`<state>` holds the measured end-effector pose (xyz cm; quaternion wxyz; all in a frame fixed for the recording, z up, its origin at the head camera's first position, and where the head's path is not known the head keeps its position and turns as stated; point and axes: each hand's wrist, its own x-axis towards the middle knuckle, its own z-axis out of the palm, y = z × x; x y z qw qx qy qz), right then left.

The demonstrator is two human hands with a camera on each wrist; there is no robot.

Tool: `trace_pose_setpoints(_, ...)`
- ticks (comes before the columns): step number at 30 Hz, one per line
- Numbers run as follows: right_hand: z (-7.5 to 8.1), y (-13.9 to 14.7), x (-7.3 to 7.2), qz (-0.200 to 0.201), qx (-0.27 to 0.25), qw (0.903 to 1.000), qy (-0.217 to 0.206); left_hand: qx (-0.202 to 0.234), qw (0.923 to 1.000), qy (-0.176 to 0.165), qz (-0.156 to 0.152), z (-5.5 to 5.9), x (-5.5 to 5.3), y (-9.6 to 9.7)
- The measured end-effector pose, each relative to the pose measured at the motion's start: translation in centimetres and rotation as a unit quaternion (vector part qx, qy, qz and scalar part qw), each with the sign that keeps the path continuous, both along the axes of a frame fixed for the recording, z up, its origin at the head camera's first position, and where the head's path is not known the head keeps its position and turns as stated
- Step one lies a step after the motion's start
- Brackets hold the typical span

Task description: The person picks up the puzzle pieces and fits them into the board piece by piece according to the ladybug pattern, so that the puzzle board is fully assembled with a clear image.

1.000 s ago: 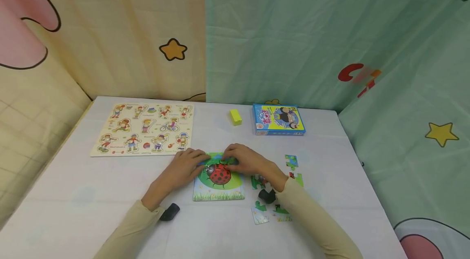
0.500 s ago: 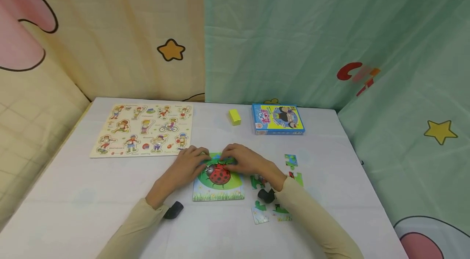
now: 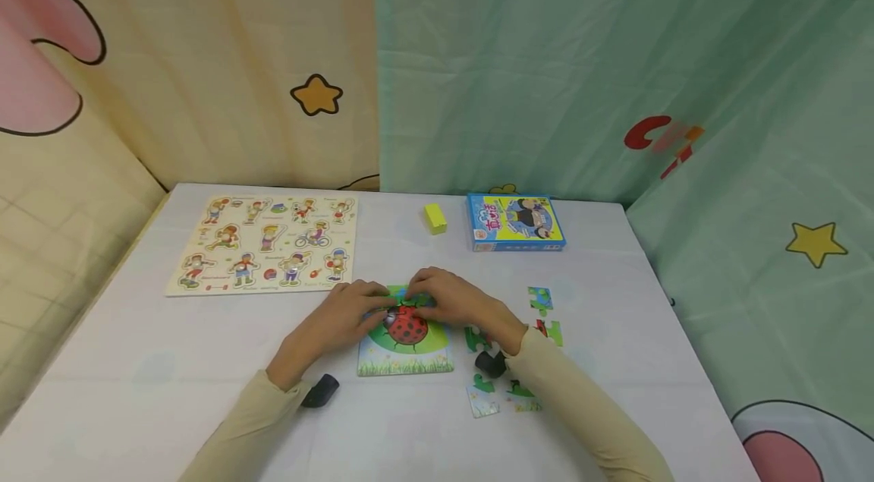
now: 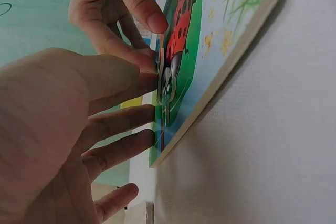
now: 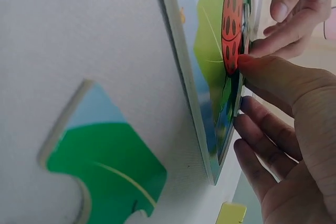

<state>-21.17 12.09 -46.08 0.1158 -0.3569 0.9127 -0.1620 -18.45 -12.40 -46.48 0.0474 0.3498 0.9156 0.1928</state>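
A ladybug jigsaw puzzle (image 3: 406, 360) lies flat on the white table. My left hand (image 3: 344, 319) rests over its upper left part, fingers fairly straight with their tips touching the board in the left wrist view. From the upper right, my right hand (image 3: 457, 300) pinches a puzzle piece (image 5: 238, 85) between thumb and fingers. That piece sits a little raised at the puzzle's top, largely hidden by the fingers. Another piece (image 4: 170, 98), near the ladybug's head, stands slightly proud of the surface close to my left fingertips.
Several loose puzzle pieces lie right of the puzzle, including a green-and-blue piece (image 3: 542, 298) and a grass-edged piece (image 3: 483, 402). Farther back are a board with sports figures (image 3: 273, 247), a yellow block (image 3: 435, 218) and a blue-and-yellow box (image 3: 515, 222). Curtains (image 3: 505, 87) hang behind.
Both hands stay over the puzzle's top part with only slight shifts of the fingers. The right hand has moved slightly left. The loose pieces keep their places.
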Motion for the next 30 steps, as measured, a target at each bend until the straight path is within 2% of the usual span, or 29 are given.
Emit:
trace_pose_setpoints(5,-0.1,0.0,-0.2,0.008,-0.007,0.9999,0.005,0.018,0.9998,-0.008,-0.007,-0.1,-0.1,-0.2)
trace_pose_setpoints(11,-0.5,-0.2,-0.5,-0.002,-0.022,0.9997,0.01,0.031,0.9993,0.005,-0.021,-0.3,-0.2,-0.4)
trace_pose_setpoints(15,-0.5,-0.3,-0.6,-0.004,-0.014,0.9999,0.006,0.03,0.9991,0.007,-0.028,-0.5,-0.2,-0.5)
trace_pose_setpoints(23,-0.3,0.1,-0.5,0.001,-0.01,0.9999,0.002,0.023,0.9994,0.01,-0.022,-1.0,-0.3,-0.3)
trace_pose_setpoints(30,-0.3,0.4,-0.4,-0.006,-0.029,0.9995,0.002,0.034,0.9992,0.004,-0.021,-1.0,-0.3,-0.3)
